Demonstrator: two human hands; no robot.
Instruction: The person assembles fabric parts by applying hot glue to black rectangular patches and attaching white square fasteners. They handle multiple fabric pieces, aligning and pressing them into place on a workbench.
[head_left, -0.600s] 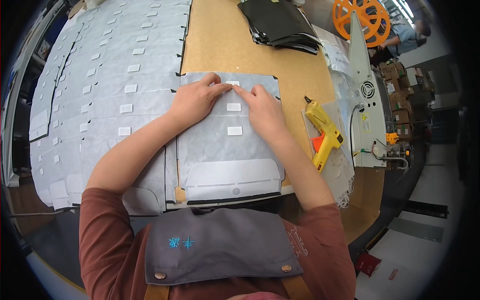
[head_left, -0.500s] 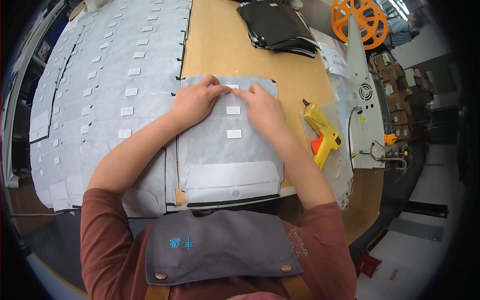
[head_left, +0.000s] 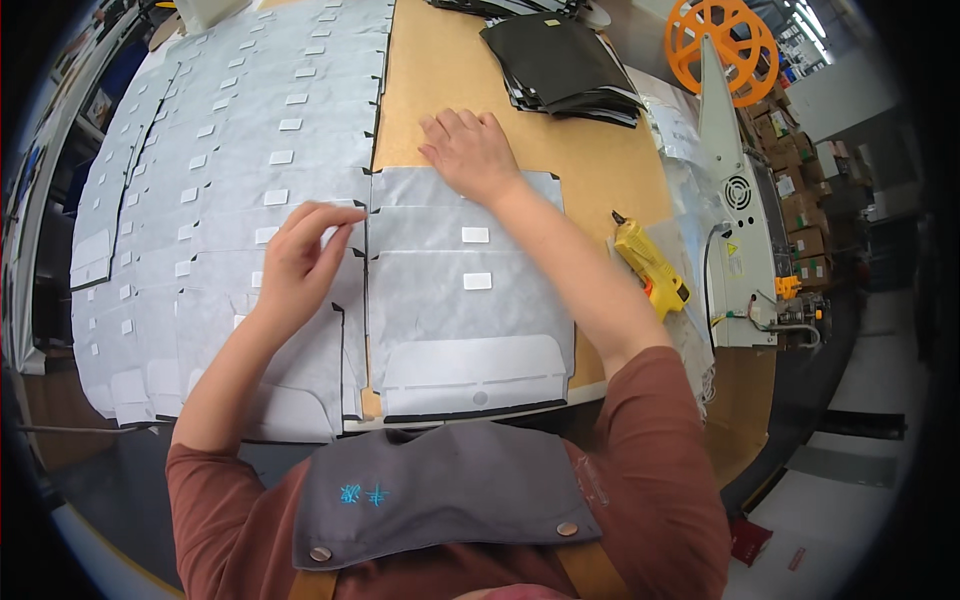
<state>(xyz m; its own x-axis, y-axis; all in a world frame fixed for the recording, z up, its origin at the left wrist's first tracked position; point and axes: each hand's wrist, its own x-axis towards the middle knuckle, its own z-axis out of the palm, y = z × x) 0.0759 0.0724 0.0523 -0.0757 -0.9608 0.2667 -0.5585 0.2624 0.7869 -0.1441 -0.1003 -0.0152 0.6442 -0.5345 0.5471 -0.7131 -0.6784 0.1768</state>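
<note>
I see the right hand (head_left: 470,150) spread flat, fingers open, palm down on the far edge of the grey sheet (head_left: 465,300) that lies straight ahead on the table (head_left: 440,70); it presses the sheet and grips nothing. The left hand (head_left: 300,255) hovers just left of that sheet, over the seam where it meets the neighbouring sheets (head_left: 230,150); thumb and forefinger are pinched together, the other fingers curled; whether something small sits in the pinch I cannot tell.

The sheet is thin, matte, pale grey, like non-woven fabric, with dark edging; it is roughly rectangular with notched corners, and its long axis runs away from me, near edge at the table's front, far edge under the right palm. Two small white tabs (head_left: 476,258) sit on its middle, one behind the other; a paler panel (head_left: 470,368) with a small round dot crosses its near end.

To the left, many like sheets overlap in rows, each with white tabs. On the right, a yellow glue gun (head_left: 652,268) lies on the brown board, nozzle pointing away; black pieces (head_left: 565,65) are stacked further off; a white machine (head_left: 735,200) and an orange reel (head_left: 735,45) stand beyond.
</note>
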